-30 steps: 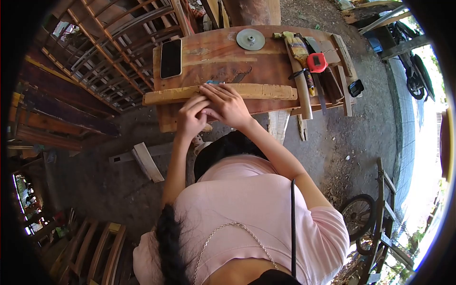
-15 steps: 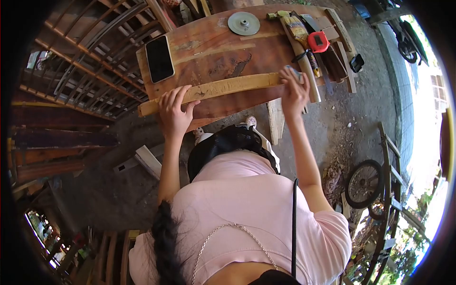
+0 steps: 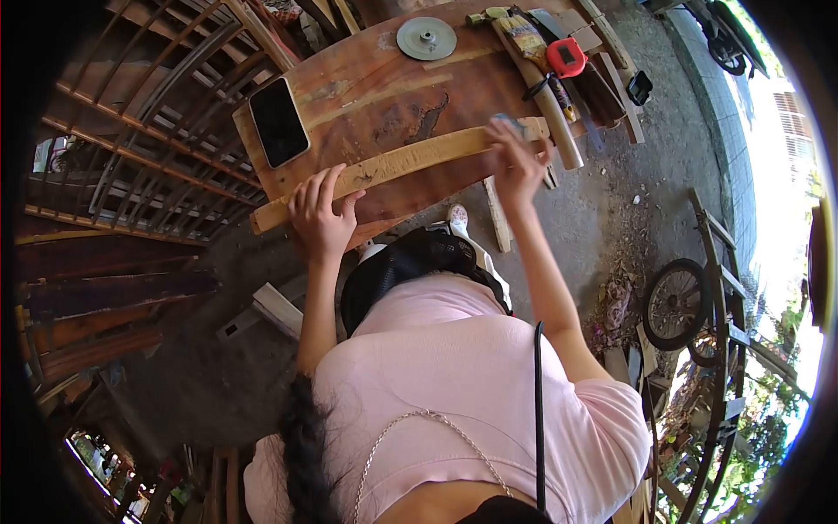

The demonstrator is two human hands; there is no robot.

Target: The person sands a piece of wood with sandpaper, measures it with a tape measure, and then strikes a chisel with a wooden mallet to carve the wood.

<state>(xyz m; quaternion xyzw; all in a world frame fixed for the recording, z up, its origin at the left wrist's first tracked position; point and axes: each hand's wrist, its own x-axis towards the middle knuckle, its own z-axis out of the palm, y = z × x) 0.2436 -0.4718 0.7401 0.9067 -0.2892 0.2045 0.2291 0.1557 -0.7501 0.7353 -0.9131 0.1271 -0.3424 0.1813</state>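
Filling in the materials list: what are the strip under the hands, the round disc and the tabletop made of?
Strip: likely bare wood, matte tan with small dark marks. Disc: probably metal, dull grey, raised centre; plastic isn't ruled out. Tabletop: wood, reddish-brown, streaked; any varnish unclear.

Place: you stand in what looks like a woodworking workshop, with one side open to daylight.
Table (image 3: 367,113): worn wood in front of you, bearing a red tape measure (image 3: 566,58), a paintbrush (image 3: 524,42), a grey disc (image 3: 427,38) and a long wooden strip (image 3: 419,158).
Left side: slatted frames (image 3: 148,152) and dark boards (image 3: 113,294) crowd beside you.
Floor (image 3: 589,218): bare and grey below you, a wood offcut (image 3: 278,307) lying there.
Open side: you have a spoked wheel (image 3: 676,304) and greenery (image 3: 772,428) at your right.
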